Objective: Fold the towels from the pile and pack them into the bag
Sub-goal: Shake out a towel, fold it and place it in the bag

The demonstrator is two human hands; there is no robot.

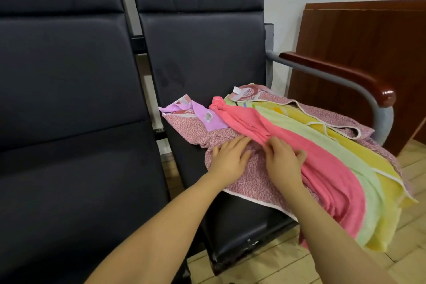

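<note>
A pile of towels lies on the right-hand black seat [242,219]. On top runs a bright pink towel [327,180], bunched lengthwise. Beside it lie a pale green towel [359,168] and a yellow towel [387,182], both hanging over the seat's front. Under them spreads a pink speckled towel [242,184] with a lilac patch [207,117]. My left hand [229,157] rests flat on the speckled towel with straight fingers. My right hand [284,157] pinches the edge of the bright pink towel with curled fingertips. No bag is in view.
A second black seat [69,168] stands to the left with a narrow gap between the two. A grey metal armrest with a dark red wooden cap [345,76] rises at the right. A brown wooden panel [368,41] leans on the white wall. Pale floor tiles lie below.
</note>
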